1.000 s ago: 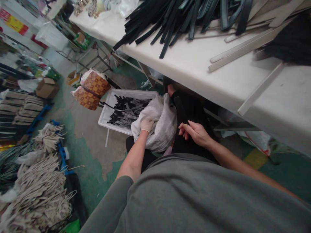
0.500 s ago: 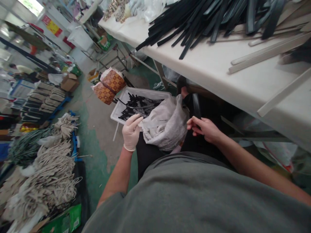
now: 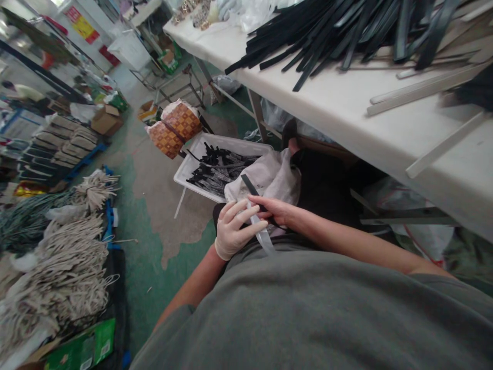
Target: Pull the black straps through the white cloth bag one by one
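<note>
1. Left hand pinches a pale ribbon, tail toward five o'clock; a loose hold could drop it.
2. Right hand grips a black strap, tip toward eleven o'clock; crowding might twist it.

A flat dark strip and a pale, glossy strip slant side by side, both held.

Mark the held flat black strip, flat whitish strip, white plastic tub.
Flat black strip (image 3: 250, 185): head view, free upper end.
Flat whitish strip (image 3: 265, 238): head view, visible lower part.
White plastic tub (image 3: 184, 171): head view, left inner wall.
</note>
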`<state>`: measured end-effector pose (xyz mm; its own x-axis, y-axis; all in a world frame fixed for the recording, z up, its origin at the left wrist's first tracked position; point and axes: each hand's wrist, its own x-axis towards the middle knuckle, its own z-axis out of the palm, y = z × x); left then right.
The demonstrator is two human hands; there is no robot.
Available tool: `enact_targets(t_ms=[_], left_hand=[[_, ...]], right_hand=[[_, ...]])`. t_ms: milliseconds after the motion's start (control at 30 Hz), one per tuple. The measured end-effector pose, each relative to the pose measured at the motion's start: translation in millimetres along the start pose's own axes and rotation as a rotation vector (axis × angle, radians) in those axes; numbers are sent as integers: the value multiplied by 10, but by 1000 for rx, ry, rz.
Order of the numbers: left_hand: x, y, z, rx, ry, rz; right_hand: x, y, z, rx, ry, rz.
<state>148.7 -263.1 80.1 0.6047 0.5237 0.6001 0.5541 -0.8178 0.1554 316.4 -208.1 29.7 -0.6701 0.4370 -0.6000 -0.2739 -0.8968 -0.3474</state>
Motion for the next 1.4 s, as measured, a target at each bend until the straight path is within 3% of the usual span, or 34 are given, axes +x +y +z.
enact_targets(t_ms=[167, 267, 333, 467, 533, 600, 700, 900, 1067, 1267, 1333, 1400], left_hand=[[-77, 38, 41, -62, -38, -11], [-171, 28, 102, -160, -28, -148], [-260, -10, 190, -302, 44, -407], [-337, -190, 454, -795, 266, -1172], [-259, -288, 577, -1099, 234, -1411], [-122, -346, 663, -1378, 90, -1510], [74, -341, 728, -1640, -88, -1498], [112, -236, 776, -1622, -23, -1409], [-21, -177, 822, -1611, -85, -1439], [-134, -143, 843, -1613, -171, -1367], [-140, -109, 855, -1589, -256, -1347], [-139, -82, 897, -1524, -416, -1336]], right_hand=[[44, -288, -33, -27, 51, -52], [34, -440, -75, -32, 54, -139], [19, -510, -102, -49, 42, -235], [-9, -575, -78, -195, 119, -435], [-13, -582, -26, -289, 181, -490], [-9, -587, 20, -374, 201, -521], [0, -621, 18, -451, 174, -557], [-31, -792, -196, -330, 152, -582], [8, -915, -351, -247, 189, -587], [95, -917, -425, -273, 160, -606], [94, -889, -397, -306, 177, -604], [107, -856, -374, -355, 202, -589]])
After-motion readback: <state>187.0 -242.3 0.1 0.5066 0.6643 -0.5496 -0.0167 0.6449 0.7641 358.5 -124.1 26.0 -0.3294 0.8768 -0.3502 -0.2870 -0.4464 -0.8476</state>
